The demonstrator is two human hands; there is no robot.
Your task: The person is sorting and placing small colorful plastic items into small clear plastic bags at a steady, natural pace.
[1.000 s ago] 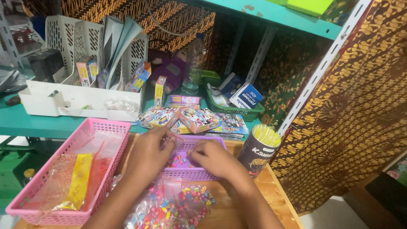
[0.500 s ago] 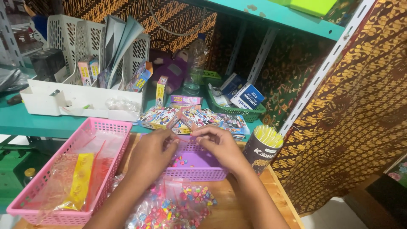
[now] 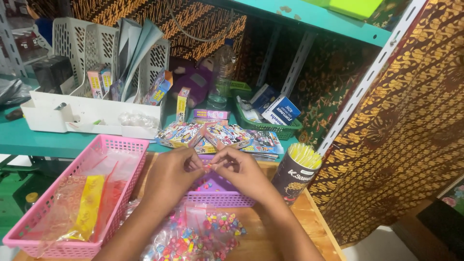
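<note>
Your left hand [image 3: 170, 175] and your right hand [image 3: 241, 170] meet over the small purple plastic basket [image 3: 218, 195]. Both hands are pinched almost shut on one tiny pink bead [image 3: 208, 166], held between the fingertips. I cannot tell if a string is there. It looks like the beading has just begun: a few loose beads lie in the purple basket, and one clear bag full of colourful beads [image 3: 200, 237] waits at the near edge of the wooden tabletop [image 3: 309, 212]. One big pink plastic basket [image 3: 123, 145] sits at the left edge. One dark cup of yellow straws [image 3: 296, 173] stands at the right edge.
</note>
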